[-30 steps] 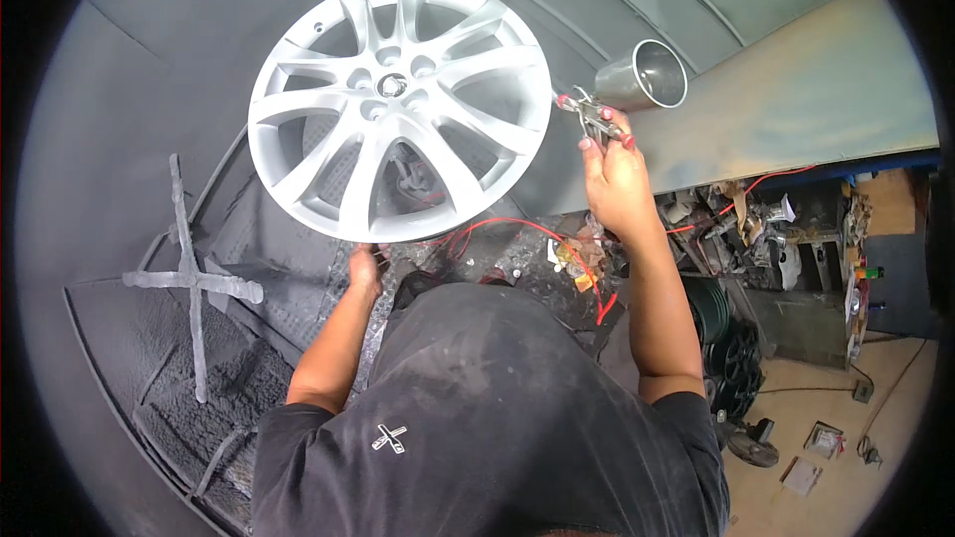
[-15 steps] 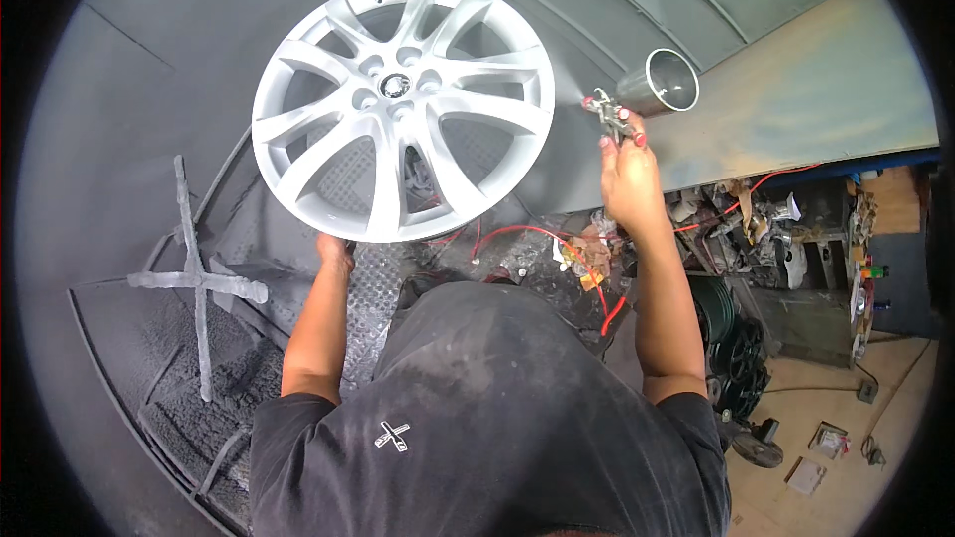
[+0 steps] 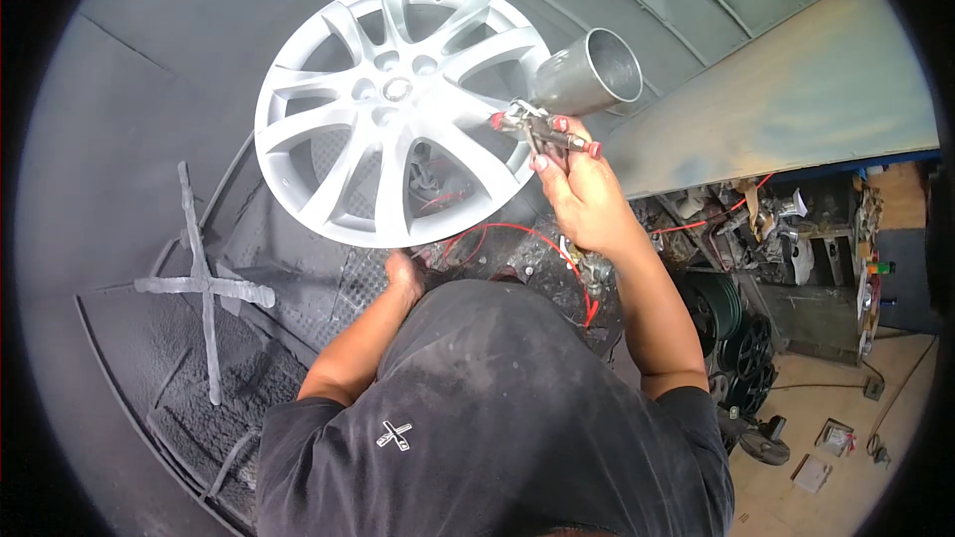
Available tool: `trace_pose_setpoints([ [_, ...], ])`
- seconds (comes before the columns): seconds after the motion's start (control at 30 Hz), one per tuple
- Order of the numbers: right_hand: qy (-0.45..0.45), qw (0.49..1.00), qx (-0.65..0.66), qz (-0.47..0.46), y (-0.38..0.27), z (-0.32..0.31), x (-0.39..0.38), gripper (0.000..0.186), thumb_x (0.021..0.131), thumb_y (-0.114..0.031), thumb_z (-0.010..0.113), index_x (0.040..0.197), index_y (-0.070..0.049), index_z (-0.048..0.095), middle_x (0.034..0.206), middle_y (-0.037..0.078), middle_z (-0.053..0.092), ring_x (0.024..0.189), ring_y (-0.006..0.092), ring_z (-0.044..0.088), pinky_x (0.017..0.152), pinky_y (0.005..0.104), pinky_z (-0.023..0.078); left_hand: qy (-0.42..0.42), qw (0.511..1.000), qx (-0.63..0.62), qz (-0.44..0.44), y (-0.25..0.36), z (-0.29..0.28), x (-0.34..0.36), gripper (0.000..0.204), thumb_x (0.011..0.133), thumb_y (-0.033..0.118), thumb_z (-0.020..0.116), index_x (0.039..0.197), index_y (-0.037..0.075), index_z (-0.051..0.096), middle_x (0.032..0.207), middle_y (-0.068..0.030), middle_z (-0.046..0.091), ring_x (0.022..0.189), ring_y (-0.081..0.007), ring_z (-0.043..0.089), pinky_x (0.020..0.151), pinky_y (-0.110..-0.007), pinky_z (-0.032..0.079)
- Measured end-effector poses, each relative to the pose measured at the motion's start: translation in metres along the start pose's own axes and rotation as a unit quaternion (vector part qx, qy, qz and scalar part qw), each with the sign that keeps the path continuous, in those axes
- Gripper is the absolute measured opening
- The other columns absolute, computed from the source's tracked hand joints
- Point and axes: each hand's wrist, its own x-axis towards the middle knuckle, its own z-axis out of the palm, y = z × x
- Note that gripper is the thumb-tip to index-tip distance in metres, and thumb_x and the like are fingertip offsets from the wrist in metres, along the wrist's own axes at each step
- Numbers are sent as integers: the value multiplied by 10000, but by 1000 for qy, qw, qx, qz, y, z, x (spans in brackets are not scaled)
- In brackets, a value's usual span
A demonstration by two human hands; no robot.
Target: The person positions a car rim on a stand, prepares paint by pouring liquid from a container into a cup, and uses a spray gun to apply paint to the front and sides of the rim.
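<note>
A silver multi-spoke alloy wheel [image 3: 395, 184] lies face up in front of me, and what bears it is hidden underneath. My right hand [image 3: 589, 199] is closed around a spray gun [image 3: 537, 125] with red-tipped knobs, its nozzle over the wheel's right-hand spokes. A round metal cup [image 3: 575, 78] sits on the gun, its open mouth tilted to the upper right. A faint pale mist shows between the nozzle and the spokes. My left hand [image 3: 404, 274] is just below the wheel's near edge; its fingers are hidden there.
A grey-coated cross-shaped stand [image 3: 206, 284] is at the left. A red hose [image 3: 527, 230] curves behind the near side of the wheel. Toward the right are a pale panel [image 3: 776, 89], a cluttered metal shelf [image 3: 811, 283] and stacked dark wheels [image 3: 746, 353].
My right hand has brought the spray gun leftward over the wheel. The wheel has turned, its valve hole now further right. My left hand has shifted right along the near edge.
</note>
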Motion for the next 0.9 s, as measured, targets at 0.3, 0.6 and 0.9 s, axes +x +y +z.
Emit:
trace_pose_setpoints([
  [0.3,130,969,-211,5,32,-32,-9,336,1008,-113,531,1255,111,492,1047,283,626,974,463,602,922,427,473,28,986,126,104,46,-58,42,359,1016,395,456,1040,92,648,874,-65,658,728,-175,613,619,-364,479],
  [0.6,229,932,-278,44,50,-52,-26,352,979,-44,525,1310,55,456,1096,329,633,1000,525,605,849,536,484,8,980,68,187,122,-57,58,420,1012,307,540,1351,59,545,1215,-131,654,1062,-286,673,884,-489,567],
  [0.9,140,971,-196,-7,25,-12,-32,335,1008,-82,496,1290,97,473,1175,301,610,1047,493,605,924,456,472,-37,970,-69,229,103,-49,69,453,1010,297,527,1380,36,516,1293,-136,626,1118,-303,659,918,-477,574],
])
